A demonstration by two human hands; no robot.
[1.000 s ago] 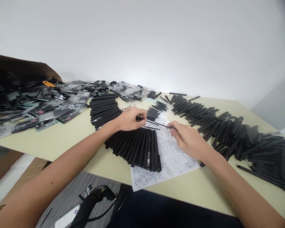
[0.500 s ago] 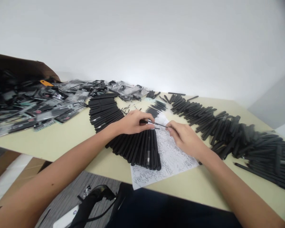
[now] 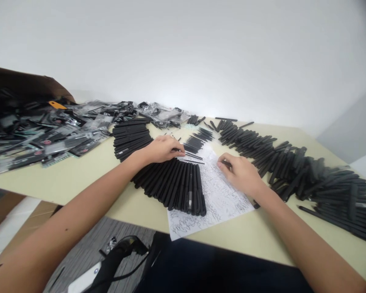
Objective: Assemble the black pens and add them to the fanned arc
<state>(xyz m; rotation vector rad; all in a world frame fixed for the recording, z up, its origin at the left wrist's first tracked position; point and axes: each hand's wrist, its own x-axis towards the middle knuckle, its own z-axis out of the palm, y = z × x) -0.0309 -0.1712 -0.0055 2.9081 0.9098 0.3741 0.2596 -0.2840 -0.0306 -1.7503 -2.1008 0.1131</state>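
Fingers [image 3: 222, 161] of the right hand [image 3: 240, 175] close on a short black piece [image 3: 227, 164], long axis roughly crosswise toward the left hand [image 3: 162, 149] — whose own grip above the fanned black pens [image 3: 171, 189] cannot be told.

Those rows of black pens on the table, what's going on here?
A person is working at a cream table. The left hand rests on a fanned row of black pens, beside thin black rods. The right hand pinches something small and dark over a patterned paper sheet. Bagged packs lie heaped to the left.
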